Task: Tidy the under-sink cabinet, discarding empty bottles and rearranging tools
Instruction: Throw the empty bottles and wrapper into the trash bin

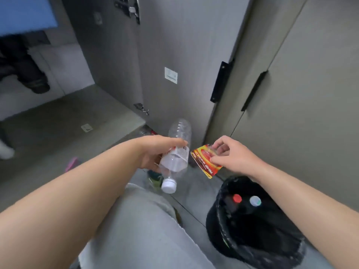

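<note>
Left hand (155,152) clamps the bottle (175,158), but right hand's (233,156) light pinch could drop the wrapper (204,162) short of the bin (213,230) behind its fingers.

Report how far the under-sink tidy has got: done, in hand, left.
Done: a red-capped bottle and a pale-capped bottle sit in the black bin. In hand: the left hand grips a clear bottle, and the right hand pinches a red-and-yellow packet; neither is in the bin yet. Left: a blurred bottle lies by the cabinet door, and a pink item sits beside the left forearm.
</note>
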`<state>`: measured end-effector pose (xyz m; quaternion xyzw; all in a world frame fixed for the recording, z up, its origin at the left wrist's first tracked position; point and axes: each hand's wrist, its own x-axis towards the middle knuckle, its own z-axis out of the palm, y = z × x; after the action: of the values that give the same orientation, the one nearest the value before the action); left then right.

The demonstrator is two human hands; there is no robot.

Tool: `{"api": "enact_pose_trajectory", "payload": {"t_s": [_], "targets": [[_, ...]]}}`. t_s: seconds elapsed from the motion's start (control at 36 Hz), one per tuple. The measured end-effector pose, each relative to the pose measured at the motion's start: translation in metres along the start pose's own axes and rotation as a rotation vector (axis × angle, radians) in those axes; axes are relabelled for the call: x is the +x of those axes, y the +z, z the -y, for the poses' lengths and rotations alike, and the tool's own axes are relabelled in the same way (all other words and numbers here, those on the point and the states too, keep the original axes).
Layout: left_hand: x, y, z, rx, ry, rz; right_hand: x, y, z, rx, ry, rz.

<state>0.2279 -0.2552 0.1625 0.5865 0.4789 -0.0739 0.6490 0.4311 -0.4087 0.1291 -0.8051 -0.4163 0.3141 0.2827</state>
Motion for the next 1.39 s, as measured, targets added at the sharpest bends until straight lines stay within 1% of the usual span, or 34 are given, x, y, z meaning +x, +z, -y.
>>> {"api": "enact_pose_trajectory", "payload": {"t_s": [0.14,0.22,0.39,0.47,0.58,0.67,0.69,0.72,0.81,0.86,0.89,0.92,0.97,1.03,1.11,1.17,1.28,1.39], "targets": [[0.0,0.073,-0.012,0.07,0.023,0.079,-0.066,-0.053,-0.055,-0.081,0.085,0.072],[0.004,0.104,-0.011,0.09,0.062,0.121,-0.093,-0.061,-0.089,-0.165,0.192,0.126],[0.01,0.116,-0.01,0.102,0.083,0.233,-0.109,-0.023,-0.139,-0.472,0.421,0.27],[0.012,0.115,-0.007,0.061,0.093,0.246,-0.105,0.0,-0.157,-0.489,0.47,0.277],[0.016,0.115,-0.004,0.106,0.115,0.243,-0.096,0.015,-0.172,-0.435,0.477,0.208],[0.019,0.113,-0.003,0.103,0.127,0.24,-0.088,0.011,-0.17,-0.369,0.433,0.117],[0.02,0.113,-0.003,0.083,0.124,0.244,-0.087,0.007,-0.165,-0.272,0.419,0.083],[0.021,0.112,-0.004,0.06,0.12,0.249,-0.087,0.003,-0.156,-0.121,0.409,0.064],[0.023,0.113,-0.005,-0.008,0.116,0.255,-0.093,-0.012,-0.123,0.382,0.308,0.104],[0.023,0.116,-0.006,-0.058,0.111,0.239,-0.098,-0.019,-0.102,0.579,0.199,0.18],[0.023,0.118,-0.007,-0.084,0.111,0.236,-0.101,-0.019,-0.093,0.619,0.151,0.222],[0.022,0.119,-0.007,-0.108,0.115,0.242,-0.102,-0.018,-0.085,0.627,0.111,0.25],[0.021,0.12,-0.008,-0.138,0.133,0.278,-0.102,-0.011,-0.075,0.609,0.054,0.25],[0.02,0.121,-0.009,-0.138,0.167,0.317,-0.099,-0.003,-0.07,0.61,0.028,0.188],[0.018,0.12,-0.009,-0.103,0.209,0.311,-0.096,-0.002,-0.069,0.59,0.009,0.105],[0.017,0.119,-0.008,-0.034,0.196,0.272,-0.096,-0.01,-0.072,0.522,0.012,0.064],[0.017,0.117,-0.004,0.114,0.114,0.112,-0.103,-0.045,-0.079,0.399,0.02,0.031],[0.013,0.119,0.0,0.252,0.099,0.049,-0.117,-0.089,-0.082,0.231,0.023,0.004]]}}
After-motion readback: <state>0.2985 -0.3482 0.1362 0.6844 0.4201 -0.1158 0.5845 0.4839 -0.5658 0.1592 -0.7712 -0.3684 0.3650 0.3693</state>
